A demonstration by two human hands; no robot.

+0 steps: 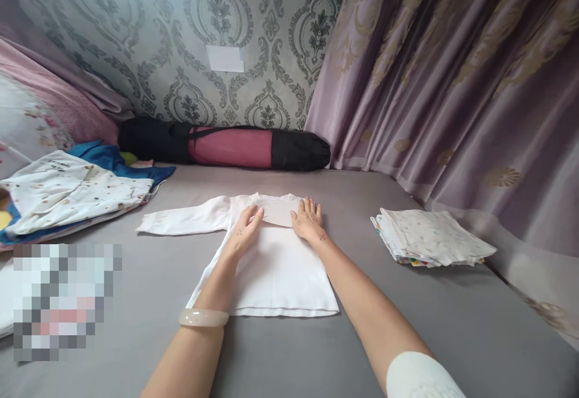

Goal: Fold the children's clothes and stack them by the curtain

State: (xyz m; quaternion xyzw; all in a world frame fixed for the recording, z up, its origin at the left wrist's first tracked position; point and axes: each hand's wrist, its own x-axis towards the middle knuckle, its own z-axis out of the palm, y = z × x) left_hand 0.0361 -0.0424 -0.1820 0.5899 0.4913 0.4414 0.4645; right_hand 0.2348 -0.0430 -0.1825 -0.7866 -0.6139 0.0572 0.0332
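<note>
A small white long-sleeved shirt lies flat in front of me, its neckline away from me. One sleeve stretches out to the left. The other sleeve is folded across the chest. At the left end of this folded sleeve is my left hand, fingers drawn in with the thumb close to them, closed on the cloth; the exact grip is partly hidden. My right hand rests flat on the shirt's right shoulder, at the fold, with its fingers stretched out.
On the right lies a stack of folded printed clothes. Loose white and blue clothes are heaped at the left, above a blurred-out patch. A black and red long bag lies along the wall. Purple curtains hang beside the grey sheet.
</note>
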